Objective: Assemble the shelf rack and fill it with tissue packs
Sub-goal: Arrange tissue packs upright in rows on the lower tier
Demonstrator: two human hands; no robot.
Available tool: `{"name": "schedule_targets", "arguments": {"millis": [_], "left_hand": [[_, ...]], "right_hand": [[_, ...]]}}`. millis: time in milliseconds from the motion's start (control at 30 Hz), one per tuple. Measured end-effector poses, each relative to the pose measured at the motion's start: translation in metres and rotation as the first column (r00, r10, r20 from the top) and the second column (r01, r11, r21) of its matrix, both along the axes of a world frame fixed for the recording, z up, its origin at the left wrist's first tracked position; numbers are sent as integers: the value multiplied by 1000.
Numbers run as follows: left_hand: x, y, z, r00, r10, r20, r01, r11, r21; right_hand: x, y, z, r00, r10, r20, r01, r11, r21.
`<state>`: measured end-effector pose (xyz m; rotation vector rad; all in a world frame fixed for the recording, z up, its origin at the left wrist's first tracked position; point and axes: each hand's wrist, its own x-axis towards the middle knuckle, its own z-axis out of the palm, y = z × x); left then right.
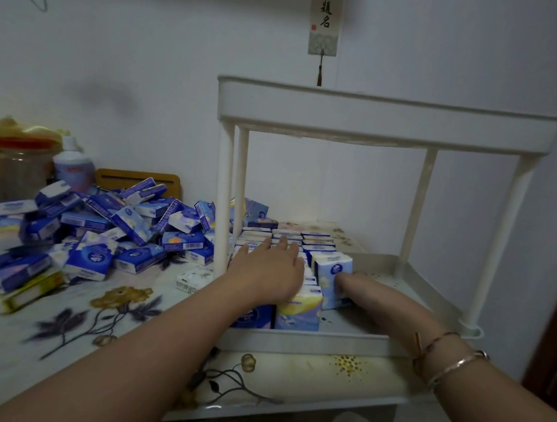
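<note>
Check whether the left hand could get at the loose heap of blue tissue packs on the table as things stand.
Probably yes. The left hand rests flat on the packs inside the white plastic rack's lower tray, and the loose heap of blue tissue packs lies open just left, past only a thin rack post.

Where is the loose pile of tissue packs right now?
In the head view the loose pile of tissue packs lies on the floral tablecloth, left of the shelf rack and in front of a white bottle.

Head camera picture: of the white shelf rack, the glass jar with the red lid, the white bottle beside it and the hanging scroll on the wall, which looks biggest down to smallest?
1. White shelf rack, by far the largest.
2. Glass jar.
3. White bottle and hanging scroll: too alike to rank, and the scroll hangs farther away and is cut off at the top.
</note>
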<state>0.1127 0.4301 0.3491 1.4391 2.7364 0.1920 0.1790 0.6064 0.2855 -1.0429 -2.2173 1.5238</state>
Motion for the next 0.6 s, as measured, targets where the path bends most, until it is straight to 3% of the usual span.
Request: {"name": "schedule_targets", "arguments": {"millis": [67, 133, 200, 267, 367, 467, 600], "left_hand": [[0, 0, 0, 1000, 0, 1, 0, 1000, -4], [0, 0, 0, 1000, 0, 3, 0, 1000, -4], [0, 1, -1, 1000, 0, 8, 0, 1000, 1], [-1, 2, -1, 1000, -7, 13, 6, 1000, 11], [-2, 1, -2, 1000, -13, 14, 12, 1000, 19], [0, -1, -2, 1000, -5, 6, 4, 998, 61], [9, -8, -3, 997, -29, 74, -6, 897, 442]], "right_hand": [[-1, -1, -5, 996, 51, 75, -57, 996, 69], [-6, -1, -10, 973, 198, 119, -216, 961, 173], [0, -11, -3, 913, 330, 242, -393, 872, 293], [4, -16, 3, 865, 424, 269, -499, 784, 369], [10, -15, 5, 885, 438, 157, -464, 815, 346], [16, -15, 8, 927, 313, 207, -367, 870, 328], [26, -18, 19, 942, 191, 275, -300, 848, 436]]}}
